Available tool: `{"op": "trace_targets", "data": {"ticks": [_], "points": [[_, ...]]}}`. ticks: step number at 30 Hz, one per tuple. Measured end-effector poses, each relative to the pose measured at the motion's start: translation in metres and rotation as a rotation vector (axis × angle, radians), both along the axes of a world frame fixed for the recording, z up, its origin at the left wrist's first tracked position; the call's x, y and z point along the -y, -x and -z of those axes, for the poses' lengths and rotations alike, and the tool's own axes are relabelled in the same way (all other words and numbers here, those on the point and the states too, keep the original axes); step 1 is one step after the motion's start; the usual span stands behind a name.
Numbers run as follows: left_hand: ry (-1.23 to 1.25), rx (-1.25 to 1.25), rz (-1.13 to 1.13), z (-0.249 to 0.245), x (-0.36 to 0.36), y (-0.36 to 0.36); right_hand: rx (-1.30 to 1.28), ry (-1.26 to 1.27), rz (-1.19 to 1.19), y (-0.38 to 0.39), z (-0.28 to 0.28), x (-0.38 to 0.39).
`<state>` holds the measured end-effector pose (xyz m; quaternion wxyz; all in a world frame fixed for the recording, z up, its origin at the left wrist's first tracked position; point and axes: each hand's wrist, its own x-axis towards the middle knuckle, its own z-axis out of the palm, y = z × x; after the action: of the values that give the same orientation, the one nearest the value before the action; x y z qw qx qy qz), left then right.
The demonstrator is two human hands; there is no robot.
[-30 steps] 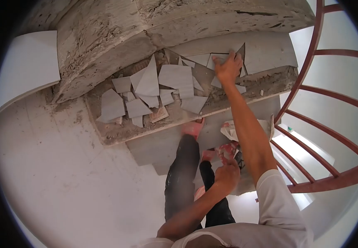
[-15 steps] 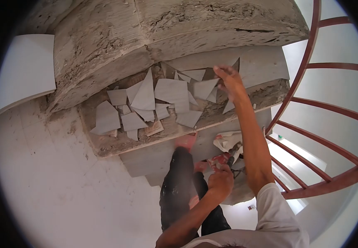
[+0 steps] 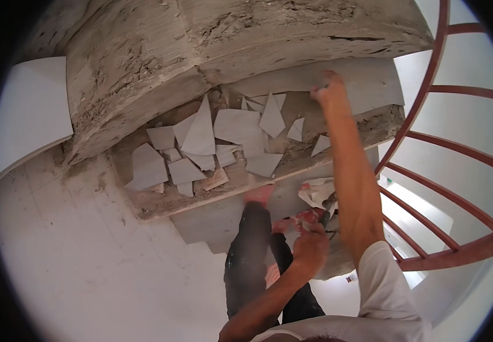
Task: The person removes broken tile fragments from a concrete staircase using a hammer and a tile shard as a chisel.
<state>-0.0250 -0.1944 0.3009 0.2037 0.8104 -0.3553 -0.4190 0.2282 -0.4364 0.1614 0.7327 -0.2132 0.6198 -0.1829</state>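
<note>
My right hand (image 3: 331,90) is stretched far out over the large grey tile (image 3: 372,85) at the back of the step. Its fingers are bent and smeared by motion, so I cannot tell whether they grip anything. Just left of it lies a pointed tile shard (image 3: 272,117), with a smaller shard (image 3: 296,129) below. More broken grey tile pieces (image 3: 238,128) spread leftward over the rough mortar. Low in the view, my left hand (image 3: 311,248) is closed around a red tool with a dark handle (image 3: 327,212), partly hidden by the hand.
A curved red-brown railing (image 3: 412,134) runs down the right side. Rough concrete steps (image 3: 246,34) rise ahead. A whole white tile (image 3: 30,111) is at the far left. My red-shod foot (image 3: 259,194) stands on the lower tiled step (image 3: 206,219), near a crumpled pale wrapping (image 3: 316,192).
My right hand has moved up and away over the large tile. The pointed shard now stands at a different angle, further left. My left hand keeps its hold on the tool.
</note>
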Motion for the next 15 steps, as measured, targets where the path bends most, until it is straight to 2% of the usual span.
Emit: {"op": "trace_targets", "data": {"ticks": [5, 8, 10, 12, 13, 15], "points": [[0.089, 0.062, -0.019, -0.004, 0.0, -0.012, -0.024, -0.029, -0.085, 0.003, 0.025, 0.016], [0.087, 0.138, -0.032, -0.002, 0.001, -0.019, -0.035, -0.024, -0.065, 0.01, 0.021, 0.017], [0.08, 0.184, -0.032, 0.0, 0.004, -0.021, -0.063, -0.007, 0.002, 0.016, 0.007, 0.012], [0.097, 0.229, -0.03, 0.017, 0.003, -0.01, -0.014, -0.046, -0.064, 0.028, -0.016, 0.016], [0.117, 0.24, -0.03, 0.046, -0.005, 0.01, 0.005, -0.064, -0.094, 0.039, -0.027, 0.019], [0.136, 0.208, -0.037, 0.056, -0.005, 0.02, 0.171, 0.104, -0.255, 0.065, -0.055, 0.033]]}}
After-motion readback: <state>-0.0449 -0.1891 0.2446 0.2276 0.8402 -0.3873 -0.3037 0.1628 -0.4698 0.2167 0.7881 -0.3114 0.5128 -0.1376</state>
